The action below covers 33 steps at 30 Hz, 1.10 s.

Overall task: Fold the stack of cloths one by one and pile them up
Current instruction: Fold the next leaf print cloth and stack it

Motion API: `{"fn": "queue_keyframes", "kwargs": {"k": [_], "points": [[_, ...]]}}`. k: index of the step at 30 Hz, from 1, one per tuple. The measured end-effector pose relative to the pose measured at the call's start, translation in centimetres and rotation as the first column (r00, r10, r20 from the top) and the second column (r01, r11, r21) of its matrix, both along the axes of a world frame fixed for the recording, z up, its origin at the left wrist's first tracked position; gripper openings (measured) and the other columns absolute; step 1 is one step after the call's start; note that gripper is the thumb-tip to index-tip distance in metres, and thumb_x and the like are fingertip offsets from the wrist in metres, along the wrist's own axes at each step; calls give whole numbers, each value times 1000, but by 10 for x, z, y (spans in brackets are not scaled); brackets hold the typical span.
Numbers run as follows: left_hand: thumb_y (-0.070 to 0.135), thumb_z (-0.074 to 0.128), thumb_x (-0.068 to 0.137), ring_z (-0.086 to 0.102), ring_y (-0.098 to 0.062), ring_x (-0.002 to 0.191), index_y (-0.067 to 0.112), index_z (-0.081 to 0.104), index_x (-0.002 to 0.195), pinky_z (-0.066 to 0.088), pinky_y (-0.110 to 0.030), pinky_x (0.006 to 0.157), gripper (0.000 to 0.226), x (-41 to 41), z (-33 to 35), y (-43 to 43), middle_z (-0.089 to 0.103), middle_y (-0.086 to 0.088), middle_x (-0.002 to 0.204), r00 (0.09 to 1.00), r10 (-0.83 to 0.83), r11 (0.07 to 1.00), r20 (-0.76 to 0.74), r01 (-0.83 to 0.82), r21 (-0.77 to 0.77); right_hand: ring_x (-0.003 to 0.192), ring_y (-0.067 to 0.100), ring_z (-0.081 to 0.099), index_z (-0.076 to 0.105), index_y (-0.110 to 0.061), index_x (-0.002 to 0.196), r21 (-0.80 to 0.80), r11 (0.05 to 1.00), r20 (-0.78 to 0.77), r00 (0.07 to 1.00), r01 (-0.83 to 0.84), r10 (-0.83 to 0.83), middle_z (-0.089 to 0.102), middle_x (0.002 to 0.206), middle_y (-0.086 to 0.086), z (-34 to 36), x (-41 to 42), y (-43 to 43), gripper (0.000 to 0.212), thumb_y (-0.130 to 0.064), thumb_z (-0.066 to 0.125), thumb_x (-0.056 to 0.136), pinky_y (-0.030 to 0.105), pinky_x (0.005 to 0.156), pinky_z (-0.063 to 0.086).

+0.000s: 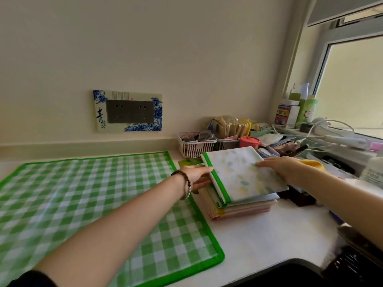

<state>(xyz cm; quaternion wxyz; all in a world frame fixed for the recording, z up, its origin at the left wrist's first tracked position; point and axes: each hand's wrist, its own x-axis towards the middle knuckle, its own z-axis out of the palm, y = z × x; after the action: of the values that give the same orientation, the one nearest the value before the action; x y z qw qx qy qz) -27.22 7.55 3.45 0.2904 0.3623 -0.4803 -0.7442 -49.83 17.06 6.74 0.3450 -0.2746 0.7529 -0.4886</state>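
We had a single view, from a wide-angle camera worn on the person's head. It looked forward and down across the table from close range. Both forearms entered from the bottom edge, the left hand and right hand meeting near frame centre at the stack of folded cloths. The green checked cloth filled our lower left. The lens faced the wall with its socket plate, and the window curved in at the right edge.
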Motion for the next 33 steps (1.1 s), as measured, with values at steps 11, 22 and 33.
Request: {"fn": "queue_keyframes", "kwargs": {"k": [11,22,33], "points": [[4,70,81,64,-11,59,3,59,115,53,-19,44,36,0,-18,-10,65,-17,116,993,107,994,54,-107,-5,88,23,59,63,-16,120,39,998,-152,987,49,-42,61,107,8,-20,11,-4,45,-25,75,77,32,78,50],[17,72,80,61,-12,72,13,61,92,56,-21,54,17,24,-21,-4,64,-3,90,990,101,992,98,-93,-79,93,18,53,61,-13,123,35,999,-334,943,2,10,60,116,7,-24,12,0,43,-29,69,83,27,80,44],[35,69,82,62,-9,86,16,58,114,56,-24,73,39,127,-17,-11,63,-1,108,946,149,904,290,-12,-427,101,15,55,57,-15,124,-101,954,-874,483,-282,51,56,126,7,10,84,-2,44,-28,68,83,25,81,44]]}}
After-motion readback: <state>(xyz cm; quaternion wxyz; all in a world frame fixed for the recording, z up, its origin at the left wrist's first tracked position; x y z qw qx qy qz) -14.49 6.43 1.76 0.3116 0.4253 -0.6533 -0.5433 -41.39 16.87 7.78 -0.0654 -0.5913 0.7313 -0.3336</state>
